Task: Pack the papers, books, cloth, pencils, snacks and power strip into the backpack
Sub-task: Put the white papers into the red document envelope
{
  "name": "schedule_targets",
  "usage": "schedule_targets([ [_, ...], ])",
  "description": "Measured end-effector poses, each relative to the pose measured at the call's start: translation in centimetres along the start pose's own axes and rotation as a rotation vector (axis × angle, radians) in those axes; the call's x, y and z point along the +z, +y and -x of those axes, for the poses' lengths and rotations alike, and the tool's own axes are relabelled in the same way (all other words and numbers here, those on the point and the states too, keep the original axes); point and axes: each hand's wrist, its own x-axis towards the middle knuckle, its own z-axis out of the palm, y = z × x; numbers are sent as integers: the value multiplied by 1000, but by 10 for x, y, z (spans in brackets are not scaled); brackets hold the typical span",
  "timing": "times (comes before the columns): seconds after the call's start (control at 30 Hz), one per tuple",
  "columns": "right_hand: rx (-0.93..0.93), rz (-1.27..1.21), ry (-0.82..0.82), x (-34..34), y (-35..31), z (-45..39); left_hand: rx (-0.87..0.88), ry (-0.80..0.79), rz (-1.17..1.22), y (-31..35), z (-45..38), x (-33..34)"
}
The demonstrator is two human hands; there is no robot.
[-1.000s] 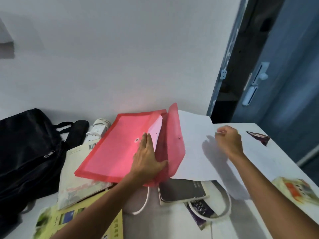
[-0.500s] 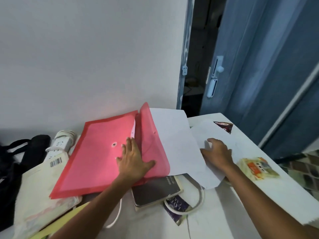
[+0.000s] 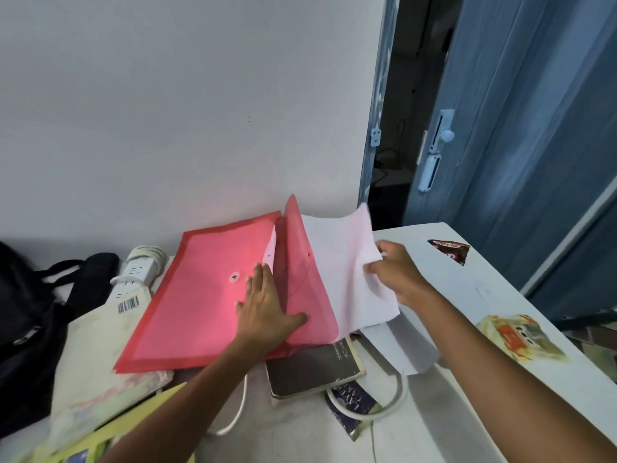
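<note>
Here we see right hand [image 3: 397, 275] fingers pinching paper sheet [image 3: 347, 262], just right of red folder [image 3: 207, 305] mouth; left hand [image 3: 267, 312], fingers spread, pins folder.

The backpack [image 3: 23, 329] is cut off by the left edge.

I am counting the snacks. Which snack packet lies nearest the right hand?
The dark triangular packet, near the table's far edge beside the right hand; the orange-and-yellow packet lies farther.

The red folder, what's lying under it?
Under the red folder: a pale book at its left and a dark book at its right corner. Anything beneath its middle is hidden.
</note>
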Motion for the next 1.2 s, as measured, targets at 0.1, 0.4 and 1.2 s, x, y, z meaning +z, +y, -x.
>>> schedule_targets([
  [0.1,-269,-145,48,0,-40,15,10,-15,-11,0,1,-1],
  [0.4,-209,-890,-297,-8,-82,31,30,-19,-45,-6,-1,-2],
  [1.2,-177,211,-96,-58,-48,-10,51,23,38,-18,5,-5],
])
